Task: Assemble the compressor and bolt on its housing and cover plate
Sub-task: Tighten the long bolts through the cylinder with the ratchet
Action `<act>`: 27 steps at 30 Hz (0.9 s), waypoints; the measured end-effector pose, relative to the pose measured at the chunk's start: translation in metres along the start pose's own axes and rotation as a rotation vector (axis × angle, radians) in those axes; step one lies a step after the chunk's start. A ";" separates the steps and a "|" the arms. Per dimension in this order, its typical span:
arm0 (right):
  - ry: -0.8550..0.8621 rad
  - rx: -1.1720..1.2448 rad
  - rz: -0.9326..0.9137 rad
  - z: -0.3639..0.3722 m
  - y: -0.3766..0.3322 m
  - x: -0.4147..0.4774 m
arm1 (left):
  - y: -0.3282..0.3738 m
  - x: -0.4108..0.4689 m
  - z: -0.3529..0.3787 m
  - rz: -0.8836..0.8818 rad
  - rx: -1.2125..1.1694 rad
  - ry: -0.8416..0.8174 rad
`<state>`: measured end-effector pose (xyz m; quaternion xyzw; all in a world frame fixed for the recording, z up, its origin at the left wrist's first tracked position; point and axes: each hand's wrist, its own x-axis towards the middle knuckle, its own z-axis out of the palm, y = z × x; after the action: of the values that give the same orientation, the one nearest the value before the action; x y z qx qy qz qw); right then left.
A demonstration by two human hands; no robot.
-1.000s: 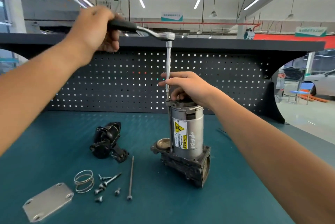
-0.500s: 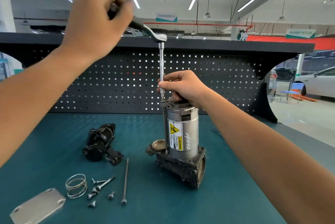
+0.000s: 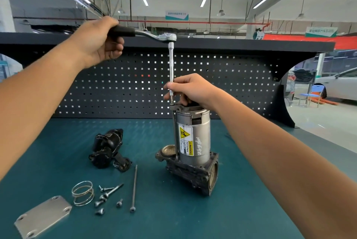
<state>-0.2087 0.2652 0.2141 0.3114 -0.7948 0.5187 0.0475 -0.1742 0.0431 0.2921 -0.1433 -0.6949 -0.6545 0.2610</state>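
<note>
The compressor stands upright on the teal bench, a silver cylinder with a warning label on a dark cast base. My left hand grips the black handle of a ratchet wrench, whose long extension runs straight down to a bolt at the cylinder's top left rim. My right hand rests on the cylinder's top and pinches the lower end of the extension. The flat grey cover plate lies at the front left.
A black housing part lies left of the compressor. In front of it are a wire spring, several loose screws and one long bolt. A black pegboard walls the bench's far edge.
My left hand swung the ratchet handle away and back to the left again. The right hand stayed on the extension and the compressor's top.
</note>
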 end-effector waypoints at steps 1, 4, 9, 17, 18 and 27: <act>0.011 0.012 -0.008 0.000 0.000 -0.001 | 0.004 -0.005 0.002 0.058 0.073 0.010; 0.043 0.032 -0.024 0.002 0.002 0.000 | 0.019 -0.031 0.018 0.400 0.328 0.024; 0.053 0.042 -0.016 0.003 0.002 0.000 | 0.043 -0.082 0.062 0.930 0.856 -0.070; 0.002 0.057 0.009 0.000 0.001 0.000 | 0.008 -0.044 0.024 0.287 -0.013 0.094; 0.003 0.059 0.007 -0.001 0.001 0.001 | 0.001 -0.038 0.019 0.174 -0.185 0.102; -0.003 0.039 -0.032 -0.003 0.004 0.000 | -0.032 0.010 0.032 -0.192 -0.509 0.166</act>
<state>-0.2117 0.2695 0.2119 0.3257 -0.7795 0.5329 0.0486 -0.2053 0.0696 0.2708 -0.0837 -0.4948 -0.8393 0.2093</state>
